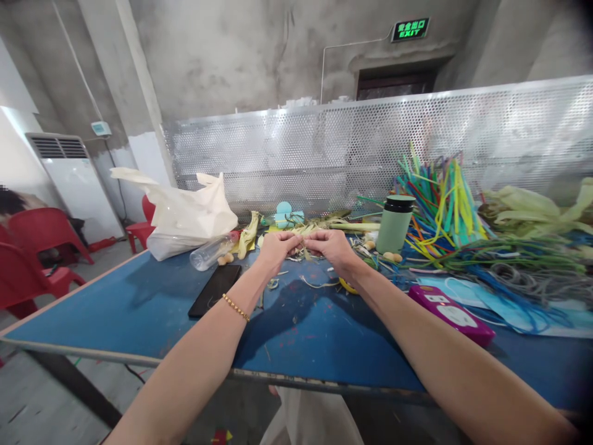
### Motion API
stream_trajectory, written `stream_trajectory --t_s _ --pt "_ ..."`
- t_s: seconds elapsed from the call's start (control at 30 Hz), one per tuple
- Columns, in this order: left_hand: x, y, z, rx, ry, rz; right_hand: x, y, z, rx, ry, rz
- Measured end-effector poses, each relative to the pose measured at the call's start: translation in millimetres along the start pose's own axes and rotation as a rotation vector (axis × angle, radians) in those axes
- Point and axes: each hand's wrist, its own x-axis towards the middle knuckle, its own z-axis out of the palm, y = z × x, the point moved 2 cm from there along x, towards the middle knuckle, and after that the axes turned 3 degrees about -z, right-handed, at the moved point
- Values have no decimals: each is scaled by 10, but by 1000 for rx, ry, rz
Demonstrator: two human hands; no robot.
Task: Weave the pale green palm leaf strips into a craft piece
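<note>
Both my hands meet over the middle of the blue table [296,346], fingertips almost touching. My left hand [278,249] is closed in a pinch, and so is my right hand [330,246]. A small pale strand seems to lie between the fingertips, too small to make out clearly. Behind and below the hands lie scattered pale green husk scraps [319,226]. Left of my left hand is a yellowish husk piece [249,236]. A green tumbler with a black lid [395,227] stands to the right of my right hand.
At the left are a black phone [214,290], a clear plastic bottle [208,253] and a white plastic bag [189,213]. On the right lie a purple power strip [449,314], colourful strips [445,210], wires and blue masks [532,312]. A perforated metal screen [287,148] borders the back.
</note>
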Motion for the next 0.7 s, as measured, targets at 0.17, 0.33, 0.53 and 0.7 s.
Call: stream_trajectory --t_s 0.17,0.33,0.53,0.7 --pt "3 -7 6 35 18 27 5 14 16 -8 7 16" --pt "5 -3 4 51 32 27 9 46 30 31 37 40" --pt "6 17 -13 45 34 10 7 83 16 203 -30 178" --pt "5 2 -10 8 10 -1 22 109 35 470 -42 235"
